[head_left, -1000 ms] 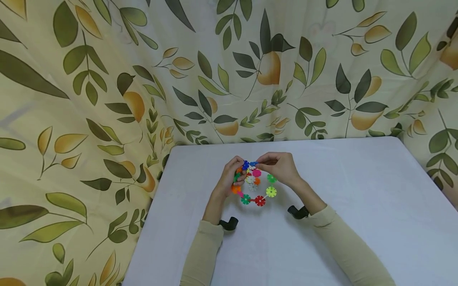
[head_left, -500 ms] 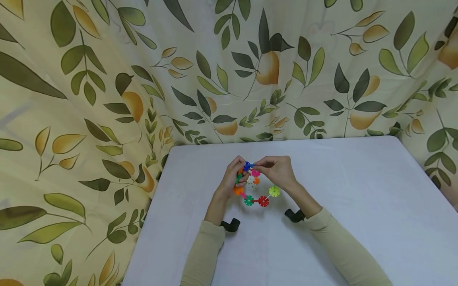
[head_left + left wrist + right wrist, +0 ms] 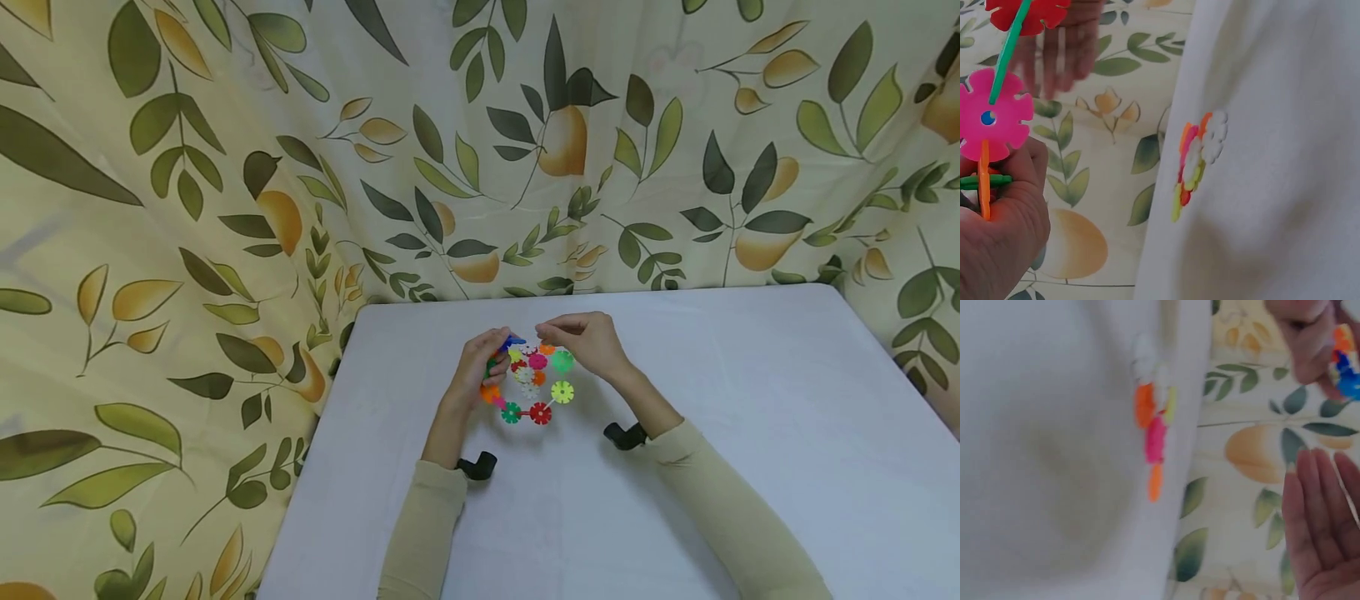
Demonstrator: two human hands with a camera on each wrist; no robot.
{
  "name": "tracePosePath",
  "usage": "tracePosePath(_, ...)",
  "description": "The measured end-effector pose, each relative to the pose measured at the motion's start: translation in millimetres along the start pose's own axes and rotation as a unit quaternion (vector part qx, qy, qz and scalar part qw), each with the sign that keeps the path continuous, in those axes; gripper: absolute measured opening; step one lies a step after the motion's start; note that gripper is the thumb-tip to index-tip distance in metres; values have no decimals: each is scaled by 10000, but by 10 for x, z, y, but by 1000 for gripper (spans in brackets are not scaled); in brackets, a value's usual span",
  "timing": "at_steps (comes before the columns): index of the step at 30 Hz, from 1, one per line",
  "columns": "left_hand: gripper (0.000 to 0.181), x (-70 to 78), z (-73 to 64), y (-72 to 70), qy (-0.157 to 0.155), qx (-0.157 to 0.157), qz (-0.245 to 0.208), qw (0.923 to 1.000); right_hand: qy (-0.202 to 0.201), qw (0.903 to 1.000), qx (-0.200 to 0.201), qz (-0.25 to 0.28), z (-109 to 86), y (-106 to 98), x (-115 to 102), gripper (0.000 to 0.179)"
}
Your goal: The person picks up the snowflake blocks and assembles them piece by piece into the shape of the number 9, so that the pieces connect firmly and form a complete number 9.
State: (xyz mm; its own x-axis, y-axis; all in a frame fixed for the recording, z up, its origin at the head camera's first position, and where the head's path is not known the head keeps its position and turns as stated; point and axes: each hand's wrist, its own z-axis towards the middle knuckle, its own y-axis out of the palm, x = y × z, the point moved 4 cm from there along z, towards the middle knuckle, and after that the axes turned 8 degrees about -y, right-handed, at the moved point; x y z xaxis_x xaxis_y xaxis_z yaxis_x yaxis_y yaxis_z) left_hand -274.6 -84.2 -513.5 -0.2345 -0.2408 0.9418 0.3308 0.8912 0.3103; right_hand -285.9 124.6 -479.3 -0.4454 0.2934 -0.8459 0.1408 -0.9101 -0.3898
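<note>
My left hand (image 3: 477,367) grips one end of a chain of snowflake discs, fingers curled round it. A blue snowflake disc (image 3: 512,342) shows at its fingertips. The chain hangs in a curve past a red snowflake disc (image 3: 541,413) and a yellow-green snowflake disc (image 3: 562,392) to a green snowflake disc (image 3: 562,360). In the left wrist view, a pink snowflake disc (image 3: 994,115) of the chain stands above the thumb. My right hand (image 3: 588,343) is apart from the blue disc; in the right wrist view its fingers (image 3: 1319,512) are straight, with nothing seen in them.
Several loose snowflake discs (image 3: 1192,159) in white, pink, orange and yellow lie on the white-covered table (image 3: 675,517), near its far edge. A leaf-patterned curtain (image 3: 465,167) hangs behind and to the left. Black wrist mounts (image 3: 625,436) stick out from both wrists.
Earlier my right fingers pinched a blue disc beside the left hand. Now they have let go and moved slightly up and away, while the blue disc stays at the left hand.
</note>
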Motion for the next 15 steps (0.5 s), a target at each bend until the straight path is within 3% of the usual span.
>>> tracePosePath(5, 23, 54, -30, -54, 2, 34, 97, 9999, 592, 9940, -72, -915, 82, 9, 352, 22)
tracePosePath(11, 17, 59, -30, -67, -8, -134, 150, 9998, 1257, 9720, -862, -1787, 198, 108, 730, 27)
tracePosePath(15, 19, 57, -28, -58, -57, -236, 153, 9996, 1332, 9602, -1318, -2072, 277, 190, 780, 33)
